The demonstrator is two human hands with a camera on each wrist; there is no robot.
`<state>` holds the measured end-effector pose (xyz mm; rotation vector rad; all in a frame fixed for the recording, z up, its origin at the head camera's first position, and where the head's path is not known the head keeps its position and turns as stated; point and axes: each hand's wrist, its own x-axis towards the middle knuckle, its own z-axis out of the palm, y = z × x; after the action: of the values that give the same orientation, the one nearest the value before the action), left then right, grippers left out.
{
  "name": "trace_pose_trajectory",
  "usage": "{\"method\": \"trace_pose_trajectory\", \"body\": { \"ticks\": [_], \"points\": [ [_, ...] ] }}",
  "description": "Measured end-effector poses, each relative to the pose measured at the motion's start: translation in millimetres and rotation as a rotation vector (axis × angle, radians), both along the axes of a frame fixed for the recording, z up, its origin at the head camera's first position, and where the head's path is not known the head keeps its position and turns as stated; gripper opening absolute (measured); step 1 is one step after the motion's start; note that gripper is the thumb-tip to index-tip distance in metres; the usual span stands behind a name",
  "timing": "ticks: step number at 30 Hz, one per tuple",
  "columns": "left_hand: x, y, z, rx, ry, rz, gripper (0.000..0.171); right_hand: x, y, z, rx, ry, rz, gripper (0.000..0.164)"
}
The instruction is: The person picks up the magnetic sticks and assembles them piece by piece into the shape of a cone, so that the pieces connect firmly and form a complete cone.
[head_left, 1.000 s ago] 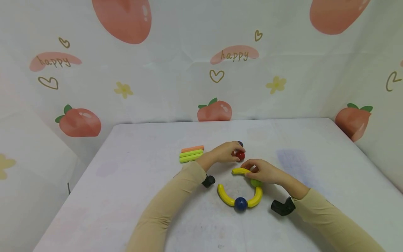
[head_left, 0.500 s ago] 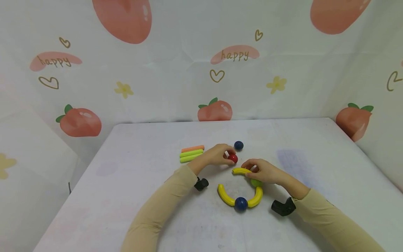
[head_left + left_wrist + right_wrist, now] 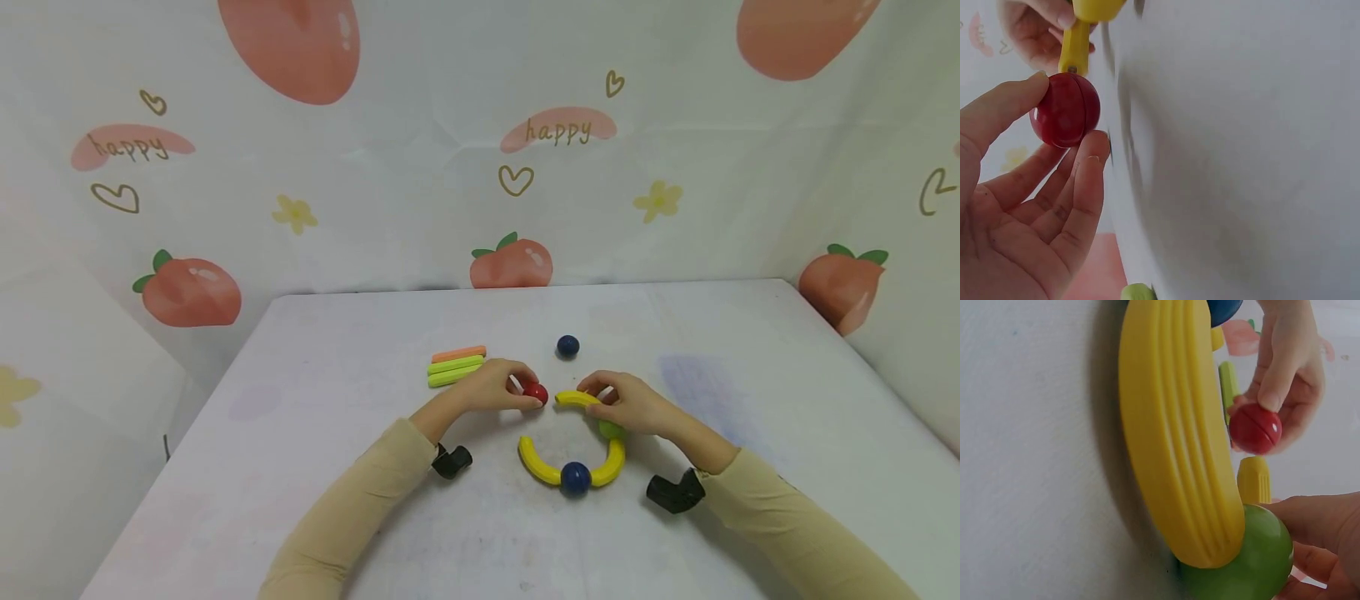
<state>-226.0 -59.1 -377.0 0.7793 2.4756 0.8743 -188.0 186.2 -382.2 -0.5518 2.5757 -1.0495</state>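
My left hand (image 3: 495, 386) pinches a glossy red ball (image 3: 536, 395) between thumb and fingertips. In the left wrist view the red ball (image 3: 1066, 110) lies very near the end of a yellow curved stick. My right hand (image 3: 630, 405) pinches that ridged yellow curved stick (image 3: 573, 399). Its other end meets a green ball (image 3: 611, 430). From there the arc runs through a second yellow curved stick (image 3: 612, 465), a dark blue ball (image 3: 575, 480) and a third yellow curved stick (image 3: 536, 463). In the right wrist view, the second stick (image 3: 1175, 425) touches the green ball (image 3: 1254, 556).
Another dark blue ball (image 3: 567, 346) lies alone farther back on the white table (image 3: 337, 500). Two yellow-green sticks (image 3: 453, 371) and an orange stick (image 3: 459, 354) lie side by side behind my left hand. Black wrist cameras (image 3: 452, 461) jut out below both forearms.
My left hand has carried the red ball left and nearer, away from the loose blue ball. My right hand stays on its stick, whose free end has shifted slightly.
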Motion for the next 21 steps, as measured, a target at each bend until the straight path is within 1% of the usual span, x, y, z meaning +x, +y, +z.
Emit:
{"method": "trace_pose_trajectory", "body": {
  "ticks": [6,11,16,21],
  "points": [
    [11.1,-6,-2.5,0.028,-0.046,0.023,0.034,-1.3,-2,0.2,-0.006,0.038,0.002,0.026],
    [16.5,-7,-2.4,0.056,-0.066,0.035,0.033,-0.7,-5,2.0,-0.012,0.061,0.005,0.025],
    [18.7,-6,-0.7,0.061,-0.064,0.031,0.032,-0.8,-7,4.0,-0.007,0.061,0.004,0.025],
    [18.3,-2,-0.1,0.068,-0.058,0.010,0.031,-2.0,-9,4.5,-0.011,0.047,0.005,0.025]
  ]
}}
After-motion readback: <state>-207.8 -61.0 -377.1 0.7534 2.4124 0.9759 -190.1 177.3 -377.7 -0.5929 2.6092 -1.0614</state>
